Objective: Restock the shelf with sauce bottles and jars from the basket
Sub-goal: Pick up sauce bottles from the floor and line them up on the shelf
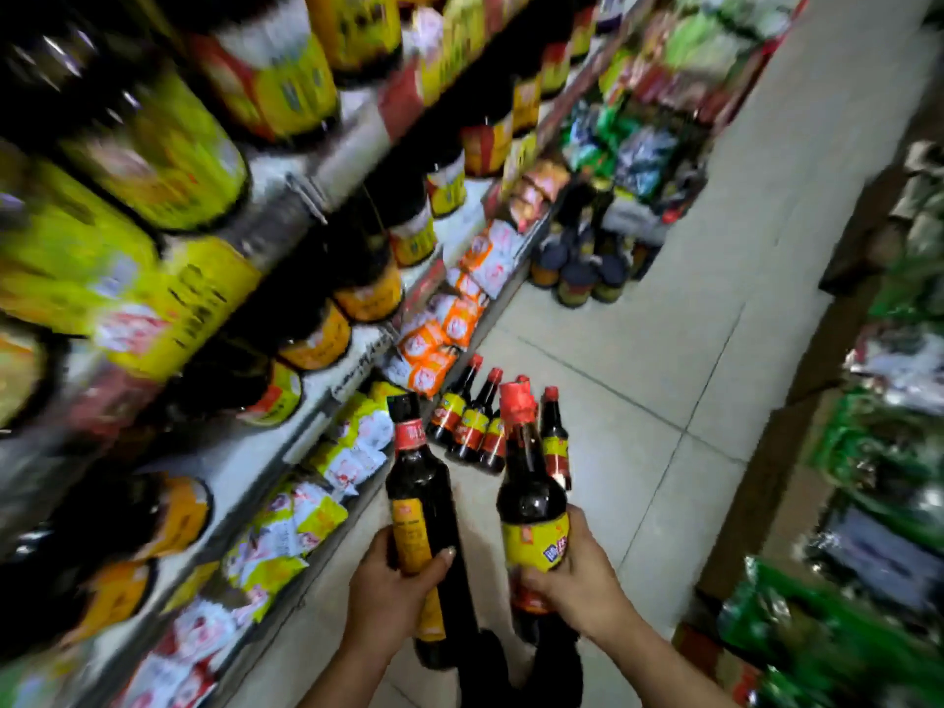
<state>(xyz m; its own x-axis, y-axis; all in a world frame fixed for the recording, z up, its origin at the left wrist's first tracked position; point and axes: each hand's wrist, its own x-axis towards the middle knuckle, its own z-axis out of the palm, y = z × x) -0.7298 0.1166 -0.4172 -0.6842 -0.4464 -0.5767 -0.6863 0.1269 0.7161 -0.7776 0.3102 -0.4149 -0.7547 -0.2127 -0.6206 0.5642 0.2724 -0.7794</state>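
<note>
Shelf labels [153, 161] blurred; left hand [391, 592], right hand [574, 580] partly cover their bottles [424, 485].

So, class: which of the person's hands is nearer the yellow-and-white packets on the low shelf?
Left. The left hand, gripping an orange-labelled sauce bottle, is just right of the packets; the right hand, holding a yellow-labelled sauce bottle, is farther right, over the aisle floor.

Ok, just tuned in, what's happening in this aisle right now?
A person stands in a shop aisle beside the shelf, with a dark sauce bottle in each hand. The left hand grips an orange-labelled bottle, and the right hand grips a yellow-labelled bottle with a red cap. Neither bottle is on the shelf yet. More small bottles stand on the floor ahead. No basket is in view.
</note>
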